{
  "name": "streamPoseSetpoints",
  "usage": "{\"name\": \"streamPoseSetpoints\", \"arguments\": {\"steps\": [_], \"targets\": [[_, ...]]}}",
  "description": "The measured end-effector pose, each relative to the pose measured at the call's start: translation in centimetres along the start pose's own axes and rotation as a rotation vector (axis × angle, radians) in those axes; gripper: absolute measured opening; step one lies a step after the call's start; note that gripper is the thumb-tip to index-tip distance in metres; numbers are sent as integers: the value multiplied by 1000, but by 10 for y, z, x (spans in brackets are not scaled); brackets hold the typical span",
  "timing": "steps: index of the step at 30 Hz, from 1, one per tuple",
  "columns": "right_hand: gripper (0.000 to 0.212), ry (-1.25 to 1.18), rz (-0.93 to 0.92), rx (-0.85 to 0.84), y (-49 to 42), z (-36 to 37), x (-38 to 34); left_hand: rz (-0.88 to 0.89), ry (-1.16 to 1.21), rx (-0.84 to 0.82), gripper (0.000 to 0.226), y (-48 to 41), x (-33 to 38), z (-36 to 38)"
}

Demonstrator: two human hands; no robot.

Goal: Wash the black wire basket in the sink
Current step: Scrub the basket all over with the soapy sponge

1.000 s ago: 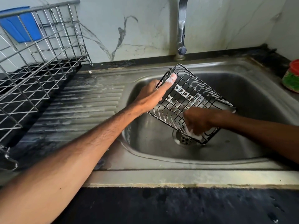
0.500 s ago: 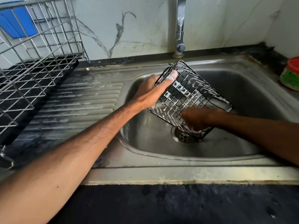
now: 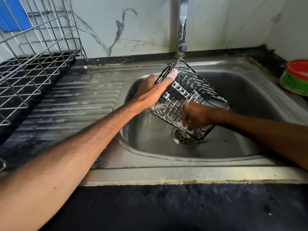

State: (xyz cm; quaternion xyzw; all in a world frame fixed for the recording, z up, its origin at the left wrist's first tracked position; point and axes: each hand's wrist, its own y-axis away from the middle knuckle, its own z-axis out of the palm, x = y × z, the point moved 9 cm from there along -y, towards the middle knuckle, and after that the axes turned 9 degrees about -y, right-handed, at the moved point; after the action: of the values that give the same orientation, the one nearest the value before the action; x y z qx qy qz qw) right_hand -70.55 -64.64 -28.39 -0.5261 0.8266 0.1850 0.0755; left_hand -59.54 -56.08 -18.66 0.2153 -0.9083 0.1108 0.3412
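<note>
The black wire basket point(image 3: 188, 90) hangs tilted over the steel sink point(image 3: 250, 90), streaked with white soap foam, its low corner near the drain point(image 3: 185, 139). My left hand point(image 3: 153, 90) holds the basket's upper left side, thumb along the outer wires and fingers hidden behind the rim. My right hand point(image 3: 195, 117) is inside the basket's open end, fingers curled around a small soapy white scrubber pressed against the lower wires. The scrubber is mostly hidden by my fingers.
The tap point(image 3: 182, 25) stands behind the bowl with no water running. A ribbed draining board point(image 3: 80, 100) lies to the left, with a steel wire dish rack point(image 3: 33, 52) beyond it. A red and green tub point(image 3: 296, 77) sits at the sink's right edge.
The basket has tipped a little and shifted slightly left. My right hand has slid along the lower wires inside it. My left hand keeps its hold.
</note>
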Motion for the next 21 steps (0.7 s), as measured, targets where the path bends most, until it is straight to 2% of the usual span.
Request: {"name": "streamPoseSetpoints", "arguments": {"steps": [2, 4, 5, 7, 9, 10, 11, 12, 15, 16, 19, 21], "targets": [[15, 193, 38, -176, 5, 18, 5, 9, 9, 10, 90, -3, -2, 0], [19, 381, 121, -361, 9, 38, 25, -2, 1, 0, 93, -5, -4, 2], [21, 406, 126, -350, 7, 38, 29, -14, 0, -5, 101, -5, -4, 3], [19, 337, 77, -134, 0, 13, 24, -25, 3, -4, 111, -4, -2, 1], [22, 299, 58, 106, -3, -14, 20, -19, 24, -4, 99, -6, 0, 0], [25, 314, 46, 158, -5, -18, 19, -1, 2, 27, 83, -8, 2, -2], [26, 345, 24, 153, -7, -14, 18, -5, -30, 68, 68, -7, 4, -6], [24, 378, 0, 91, -8, -3, 17, -5, -53, 101, 67, -6, 6, -8], [15, 456, -95, -114, -4, 36, 10, -69, -53, 158, 101, -8, -3, -12], [13, 484, -118, -145, 0, 41, 8, -79, -47, 166, 105, -9, -5, -14], [10, 464, -310, -92, 15, 40, 6, -104, -41, 153, 78, -11, -9, -14], [15, 529, -360, -91, 24, 38, 19, -99, -35, 149, 74, -12, -9, -13]]}}
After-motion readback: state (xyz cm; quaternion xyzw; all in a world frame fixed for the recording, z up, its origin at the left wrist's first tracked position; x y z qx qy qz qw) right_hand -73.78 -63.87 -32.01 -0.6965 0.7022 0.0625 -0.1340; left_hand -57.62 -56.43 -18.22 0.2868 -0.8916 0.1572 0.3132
